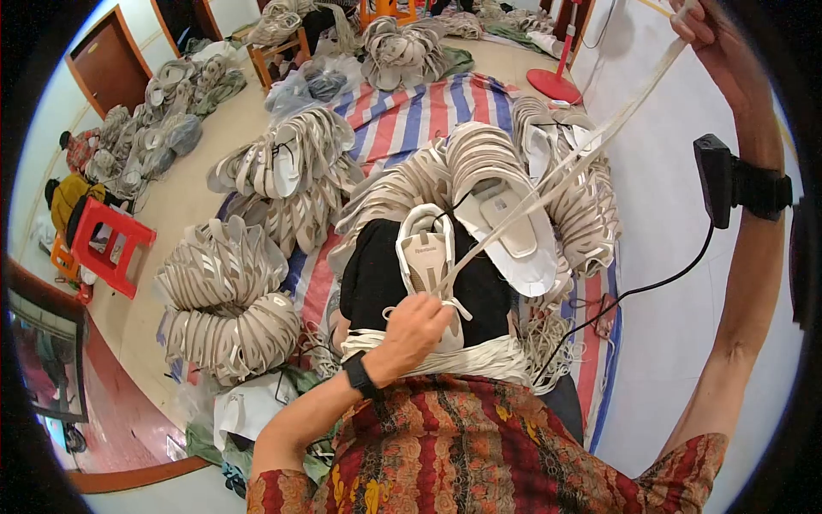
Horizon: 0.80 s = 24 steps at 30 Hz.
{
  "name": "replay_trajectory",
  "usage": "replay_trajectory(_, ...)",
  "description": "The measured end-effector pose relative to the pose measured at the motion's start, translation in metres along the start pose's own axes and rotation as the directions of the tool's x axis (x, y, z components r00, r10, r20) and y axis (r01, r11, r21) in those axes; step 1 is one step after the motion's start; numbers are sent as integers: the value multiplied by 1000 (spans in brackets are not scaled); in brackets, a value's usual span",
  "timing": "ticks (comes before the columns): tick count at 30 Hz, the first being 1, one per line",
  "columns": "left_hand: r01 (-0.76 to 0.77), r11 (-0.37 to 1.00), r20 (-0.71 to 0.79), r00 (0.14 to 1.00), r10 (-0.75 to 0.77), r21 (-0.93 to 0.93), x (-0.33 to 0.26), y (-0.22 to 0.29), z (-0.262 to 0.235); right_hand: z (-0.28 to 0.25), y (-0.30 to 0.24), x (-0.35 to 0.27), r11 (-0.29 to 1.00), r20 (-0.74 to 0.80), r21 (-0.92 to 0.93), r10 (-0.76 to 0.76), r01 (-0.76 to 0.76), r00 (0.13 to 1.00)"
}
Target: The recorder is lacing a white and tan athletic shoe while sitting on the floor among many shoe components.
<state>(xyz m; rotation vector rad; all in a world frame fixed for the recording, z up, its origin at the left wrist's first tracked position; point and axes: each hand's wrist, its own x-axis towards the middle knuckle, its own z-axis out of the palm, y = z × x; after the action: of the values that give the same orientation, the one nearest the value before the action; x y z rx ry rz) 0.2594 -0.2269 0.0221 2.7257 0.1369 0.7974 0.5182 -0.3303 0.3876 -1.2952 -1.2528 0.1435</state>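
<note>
A beige and white shoe upper [424, 248] lies on the black cloth [370, 265] over my lap, its opening turned away from me. My left hand [417, 332] is closed on the near part of the upper, where the lacing is, and hides some of it. From there a long off-white shoelace [591, 158] runs taut, in more than one strand, up to the right. High at the right edge, my right hand [715, 38] grips its far end with bent fingers. A short loose lace end [462, 310] sticks out beside my left fingers.
A bundle of cream laces [479, 360] lies across my lap. Stacked uppers [479, 158] stand ahead, with more stacks [227, 334] to the left on a striped sheet [402, 128]. A black cable [659, 278] hangs from my right wrist device [715, 180]. A red stool [107, 248] stands far left.
</note>
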Motion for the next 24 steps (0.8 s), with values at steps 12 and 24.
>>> replay_trajectory(12, -258, 962, 45, 966, 255, 87, 21, 12, 37, -1, 13, -9, 986, -20, -26, -164, 164, 986)
replay_trajectory(24, -332, 896, 244, 881, 406, -294, -18, 6, 16, 11, -9, -1, 932, 189, -97, -326, 348, 926)
